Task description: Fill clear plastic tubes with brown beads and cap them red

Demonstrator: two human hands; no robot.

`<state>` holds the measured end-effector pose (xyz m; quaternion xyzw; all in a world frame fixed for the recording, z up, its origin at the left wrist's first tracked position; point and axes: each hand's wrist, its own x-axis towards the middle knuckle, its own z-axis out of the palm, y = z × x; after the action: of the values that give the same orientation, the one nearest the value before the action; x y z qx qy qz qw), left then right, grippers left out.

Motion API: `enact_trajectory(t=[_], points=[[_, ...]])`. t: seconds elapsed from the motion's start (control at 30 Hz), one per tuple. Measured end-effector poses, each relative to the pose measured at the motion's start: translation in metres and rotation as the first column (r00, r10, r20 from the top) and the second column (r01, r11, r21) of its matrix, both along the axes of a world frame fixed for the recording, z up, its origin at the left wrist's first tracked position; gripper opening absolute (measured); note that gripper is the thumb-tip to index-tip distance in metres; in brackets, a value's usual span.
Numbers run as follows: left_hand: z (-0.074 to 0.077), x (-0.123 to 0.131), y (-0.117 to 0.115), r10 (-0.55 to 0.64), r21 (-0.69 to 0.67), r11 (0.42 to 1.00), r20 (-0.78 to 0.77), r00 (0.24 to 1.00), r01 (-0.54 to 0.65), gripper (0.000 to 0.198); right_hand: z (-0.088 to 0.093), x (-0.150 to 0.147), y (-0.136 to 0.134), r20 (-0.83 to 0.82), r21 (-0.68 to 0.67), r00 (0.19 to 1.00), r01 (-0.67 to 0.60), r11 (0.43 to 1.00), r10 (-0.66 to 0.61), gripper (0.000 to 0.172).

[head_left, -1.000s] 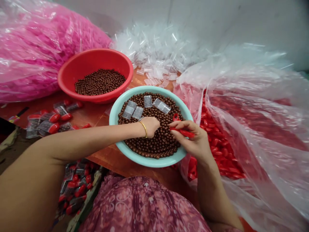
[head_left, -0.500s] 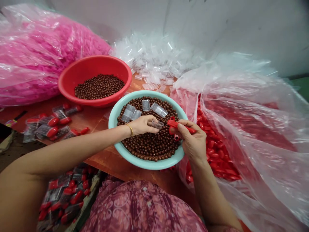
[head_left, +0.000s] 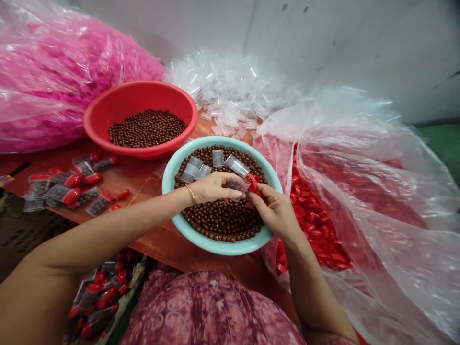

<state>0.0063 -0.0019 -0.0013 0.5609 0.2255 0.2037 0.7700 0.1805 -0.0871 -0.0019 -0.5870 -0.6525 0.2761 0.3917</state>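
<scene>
Over a pale blue basin (head_left: 223, 248) of round brown balls (head_left: 223, 220), my two hands meet. My left hand (head_left: 215, 187) is closed on a small clear plastic case (head_left: 237, 184), its open end facing right. Pinched in the fingers of my right hand (head_left: 275, 208) is a red plastic cap (head_left: 252, 182), right at the end of the case; whether it is seated on the case I cannot tell. Several clear cases (head_left: 193, 168) lie on the balls at the back of the basin.
Behind stands a red basin (head_left: 140, 91) with smaller brown balls. Filled, red-capped cases (head_left: 68, 191) lie on the table at left, more in a crate (head_left: 98, 297) below. Around are a bag of pink parts (head_left: 72, 72), heaped clear cases (head_left: 230, 91) and a bag of red caps (head_left: 316, 225).
My right hand has moved left with the red cap and brought it to the end of the case. My left hand has stayed nearly in place.
</scene>
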Motion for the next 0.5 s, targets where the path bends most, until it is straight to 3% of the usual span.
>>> enact_trajectory(t=[0.2,0.3,0.4,0.5], points=[[0.004,-0.001,-0.002,0.017,-0.089,0.996,0.086,0.996,-0.009,0.026,0.007,0.001,0.006,0.082,0.063,0.984,0.154,0.986,-0.159,0.033],[0.006,-0.004,-0.001,0.084,-0.11,0.991,0.127,0.988,-0.07,0.026,0.011,0.001,0.009,0.325,-0.015,0.937,0.144,0.989,-0.131,0.023],[0.009,-0.006,0.001,0.189,-0.169,0.973,0.193,0.963,-0.157,0.027,0.014,-0.007,0.012,0.678,-0.221,0.72,0.002,0.975,0.152,0.016],[0.013,-0.008,0.003,0.243,-0.243,0.952,0.23,0.942,-0.187,0.029,0.016,-0.022,0.017,0.797,-0.427,0.437,-0.079,0.901,0.417,0.018]])
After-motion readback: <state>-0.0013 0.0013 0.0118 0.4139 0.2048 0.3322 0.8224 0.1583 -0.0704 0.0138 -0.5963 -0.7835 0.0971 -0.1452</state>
